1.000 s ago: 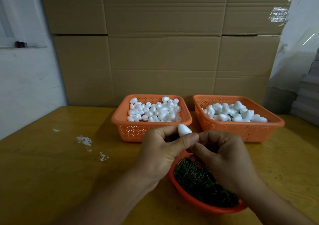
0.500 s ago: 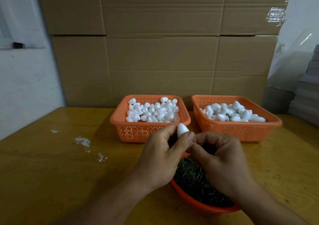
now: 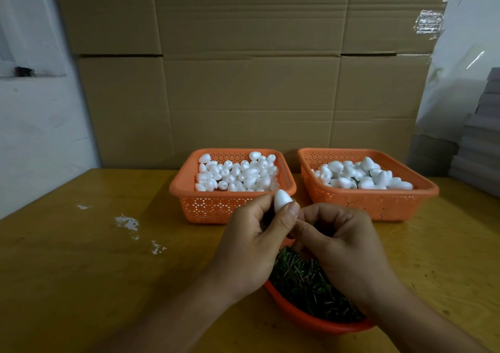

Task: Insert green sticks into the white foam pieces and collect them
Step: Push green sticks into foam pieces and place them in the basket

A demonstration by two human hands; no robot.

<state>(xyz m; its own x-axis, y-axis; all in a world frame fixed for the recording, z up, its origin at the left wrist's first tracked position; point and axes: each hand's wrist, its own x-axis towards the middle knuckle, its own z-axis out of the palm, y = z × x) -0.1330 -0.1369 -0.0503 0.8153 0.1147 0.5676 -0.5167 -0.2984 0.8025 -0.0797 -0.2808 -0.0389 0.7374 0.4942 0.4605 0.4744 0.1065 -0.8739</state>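
1. The bare stretch of yellow surface [image 3: 81,258] is lying open at the far left, marked only by a few white flecks [image 3: 127,222]; this is offering the widest room for moving, with the pale wall closing it in behind.

2. The left basket [image 3: 189,190], orange and perforated, is sitting heaped with plain white foam pieces [image 3: 238,174], its near rim just beyond the hands.

3. The left hand [image 3: 251,247] is pinching one foam piece [image 3: 282,199] between thumb and fingers, tip pointing up. Compared with a second ago the piece is sitting a little lower in the grip, and the hands have closed in on each other above the stick bowl.

4. The right hand [image 3: 341,244] is curling its fingers against the underside of that piece; a stick is presumably being pressed in, but none can be seen between the fingers, so what this hand is gripping cannot be told. Judged from this, the insertion is under way, not finished.

5. The orange bowl [image 3: 311,321] of green sticks [image 3: 303,279] is resting beneath both wrists, near the surface's front edge.

6. The right basket [image 3: 373,203] is holding larger foam pieces with green showing among them, likely the collection point; open surface is lying to its right, and cardboard boxes [image 3: 243,82] are walling off the back.
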